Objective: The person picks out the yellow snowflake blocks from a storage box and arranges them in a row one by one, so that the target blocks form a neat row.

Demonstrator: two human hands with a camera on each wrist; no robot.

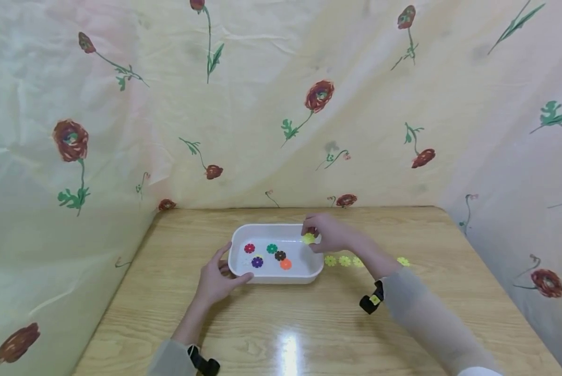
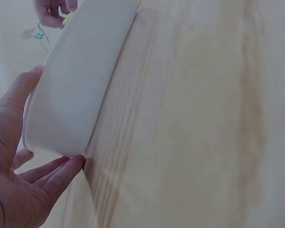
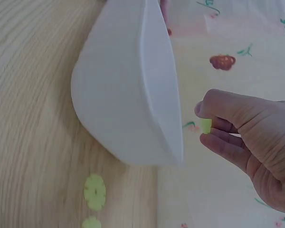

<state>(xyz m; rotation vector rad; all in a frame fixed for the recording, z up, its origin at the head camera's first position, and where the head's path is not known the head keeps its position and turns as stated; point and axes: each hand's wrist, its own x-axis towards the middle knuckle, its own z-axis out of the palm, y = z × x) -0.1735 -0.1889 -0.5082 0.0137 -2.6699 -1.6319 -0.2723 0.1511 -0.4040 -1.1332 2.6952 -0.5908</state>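
Observation:
A white plastic tray (image 1: 276, 280) sits on the wooden table with several flower-shaped plastic discs inside: red (image 1: 249, 248), green (image 1: 272, 248), brown (image 1: 280, 255), purple (image 1: 257, 262) and orange (image 1: 286, 264). My left hand (image 1: 216, 279) grips the tray's left end, thumb at the front corner and fingers along the side; the left wrist view has the thumb (image 2: 23, 88) against the rim and fingertips low by the base. Over the tray's right end, my right hand (image 1: 330, 233) pinches a yellow flower disc (image 3: 205, 126) between thumb and fingers, above the rim.
Right of the tray, several yellow flower discs (image 1: 344, 261) lie in a row on the table (image 1: 262, 324), partly hidden under my right forearm. One more yellow disc (image 1: 403, 261) shows beyond the forearm. A flower-printed cloth (image 1: 262, 115) hangs behind and along both sides.

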